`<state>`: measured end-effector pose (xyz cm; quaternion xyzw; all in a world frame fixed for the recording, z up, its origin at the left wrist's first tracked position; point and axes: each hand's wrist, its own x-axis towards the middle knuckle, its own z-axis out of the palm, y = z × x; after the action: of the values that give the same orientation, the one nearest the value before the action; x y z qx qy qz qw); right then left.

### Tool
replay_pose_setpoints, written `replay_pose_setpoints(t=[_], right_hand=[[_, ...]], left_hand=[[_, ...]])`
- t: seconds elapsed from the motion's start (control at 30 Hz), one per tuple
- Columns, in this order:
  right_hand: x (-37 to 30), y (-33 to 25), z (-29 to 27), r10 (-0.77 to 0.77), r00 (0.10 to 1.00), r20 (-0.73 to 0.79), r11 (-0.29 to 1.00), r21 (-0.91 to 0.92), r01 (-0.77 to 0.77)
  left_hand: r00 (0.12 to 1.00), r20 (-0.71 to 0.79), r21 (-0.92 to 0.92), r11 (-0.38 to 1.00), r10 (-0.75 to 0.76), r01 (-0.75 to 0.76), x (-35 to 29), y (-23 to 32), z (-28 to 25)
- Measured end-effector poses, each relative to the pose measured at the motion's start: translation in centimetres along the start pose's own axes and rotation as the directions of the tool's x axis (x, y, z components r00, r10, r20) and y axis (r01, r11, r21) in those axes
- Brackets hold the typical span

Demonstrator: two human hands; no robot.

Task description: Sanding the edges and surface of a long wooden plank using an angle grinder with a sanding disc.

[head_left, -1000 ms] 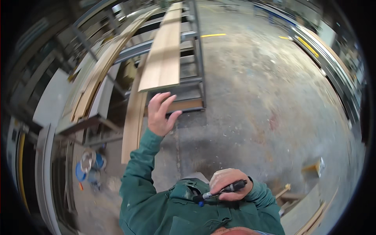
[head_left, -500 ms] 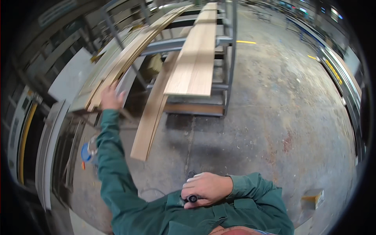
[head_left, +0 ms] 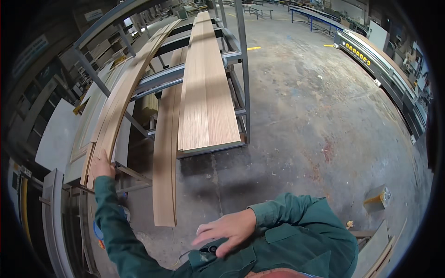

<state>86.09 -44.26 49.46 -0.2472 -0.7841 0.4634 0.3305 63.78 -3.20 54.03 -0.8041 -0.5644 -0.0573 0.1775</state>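
One left grip point(head_left: 102, 167) on boards point(head_left: 111, 125)

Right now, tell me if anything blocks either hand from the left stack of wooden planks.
Nothing visible blocks the left hand: it rests on the wooden planks, near their closest end. From the right hand, the lower plank's projecting end lies across the way in this view.

The left hand point(head_left: 103, 168) covers part of the board point(head_left: 116, 113) under it, and whether its thumb hooks below the edge cannot be seen. The right hand point(head_left: 234, 230), its fingers blurred, hangs over a dark tool point(head_left: 212, 249) mostly hidden in a pocket point(head_left: 198, 260). The left sleeve point(head_left: 116, 231) partly hides a bucket point(head_left: 98, 230), and the rack point(head_left: 244, 78) runs off the upper edge.
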Motion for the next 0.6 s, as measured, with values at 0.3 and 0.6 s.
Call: replay_pose_setpoints(t=[0.3,0.6], right_hand=[[0.1,9.8,-4.5,0.277,0.936,-0.215,0.843,0.521,-0.13],[13.4,11.9,-8.4,-0.118,0.981,-0.152,0.167,0.971,0.171]], left_hand=[[0.999,-0.04,-0.098,0.995,-0.013,0.009,-32.0,3.7,-11.9],[0.811,0.245,-0.114,0.815,-0.531,0.568,-65.1,7.9,-19.4]])
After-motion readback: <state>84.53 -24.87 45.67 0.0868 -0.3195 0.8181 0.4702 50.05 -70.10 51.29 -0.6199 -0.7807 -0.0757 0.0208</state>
